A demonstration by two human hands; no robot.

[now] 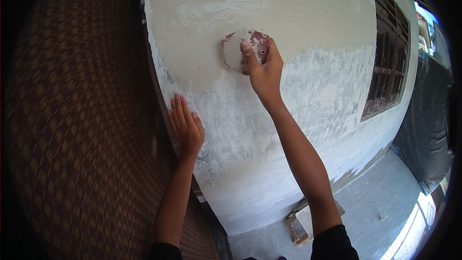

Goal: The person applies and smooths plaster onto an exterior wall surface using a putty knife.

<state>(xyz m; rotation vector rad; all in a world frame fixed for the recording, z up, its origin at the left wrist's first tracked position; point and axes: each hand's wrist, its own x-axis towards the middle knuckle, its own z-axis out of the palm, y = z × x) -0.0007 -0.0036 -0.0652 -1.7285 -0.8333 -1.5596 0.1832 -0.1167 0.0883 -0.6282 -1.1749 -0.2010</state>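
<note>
My right hand grips a round, red-brown plastering float smeared with whitish putty. The thumb lies across its face, and the other fingers are mostly hidden at its far edge. The float is up against the wall, or very close to it. Smooth cream putty covers the wall's upper part; lower down the surface is patchy white and grey. Lower left, my left hand rests flat near the wall's left edge, fingers stretched upward and holding nothing.
A brown woven mat hangs along the left side. To the right are a barred wooden window and a dark sheet. Below, a putty-stained box stands on the grey floor covering by the wall's foot.
</note>
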